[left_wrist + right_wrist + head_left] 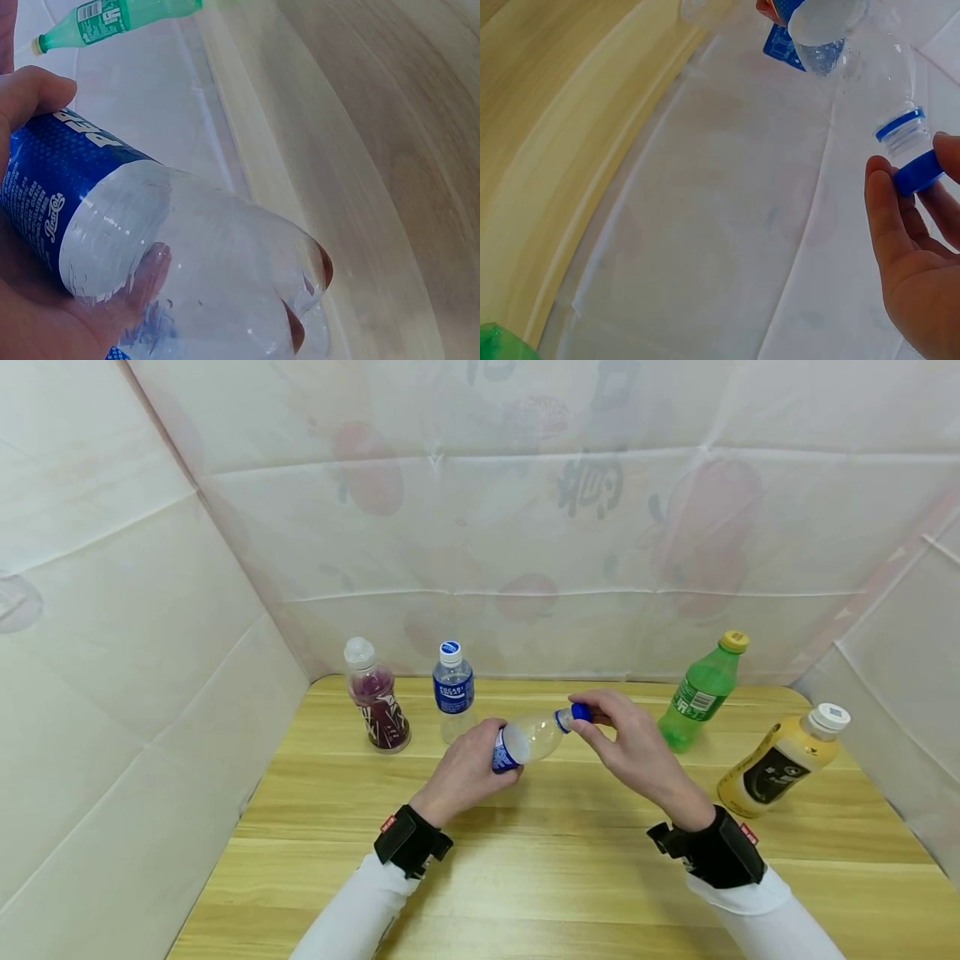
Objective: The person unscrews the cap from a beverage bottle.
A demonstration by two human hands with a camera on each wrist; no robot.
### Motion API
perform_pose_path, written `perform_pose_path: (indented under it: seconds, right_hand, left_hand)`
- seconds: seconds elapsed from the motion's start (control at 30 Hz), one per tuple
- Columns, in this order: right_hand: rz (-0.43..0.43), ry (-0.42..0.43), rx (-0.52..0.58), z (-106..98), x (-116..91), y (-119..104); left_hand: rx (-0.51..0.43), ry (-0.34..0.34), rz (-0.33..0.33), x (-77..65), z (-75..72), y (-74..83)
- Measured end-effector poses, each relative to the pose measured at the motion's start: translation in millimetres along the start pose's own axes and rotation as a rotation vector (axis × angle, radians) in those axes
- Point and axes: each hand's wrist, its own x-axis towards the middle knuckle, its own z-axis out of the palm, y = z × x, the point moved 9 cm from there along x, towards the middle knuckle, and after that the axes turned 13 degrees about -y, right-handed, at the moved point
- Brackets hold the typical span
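Observation:
My left hand (468, 767) grips a clear plastic Pepsi bottle (542, 737) around its blue label. The bottle is tilted above the table, its neck pointing right and up. In the left wrist view, its transparent lower part (217, 255) looks empty, with a little brown liquid in the base. My right hand (633, 752) pinches a blue bottle cap (919, 174) between thumb and fingers at the bottle's mouth. Bare threads show between the cap and the blue neck ring (900, 125). Whether the cap still touches the mouth, I cannot tell.
On the wooden table (525, 893) stand a purple-drink bottle (378, 710) and a Pocari Sweat bottle (453, 689) at the back left. A green bottle (697, 697) and a yellow bottle (776, 768) stand at the right. Pale printed sheeting (480, 527) encloses the back and sides.

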Motion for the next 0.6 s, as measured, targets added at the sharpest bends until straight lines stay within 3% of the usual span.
perform_pose_path:
  seconds: [0.3,0.6]
  right_hand:
    - [0.063,-0.021,-0.042,-1,-12,15]
    - [0.083,-0.138,-0.271,25,-33,39]
  left_hand:
    - [-0.095,0.033,-0.01,-2.6,-5.0,-4.8]
    - [-0.232,0.075,-0.019,-4.9,-10.0,-10.0]
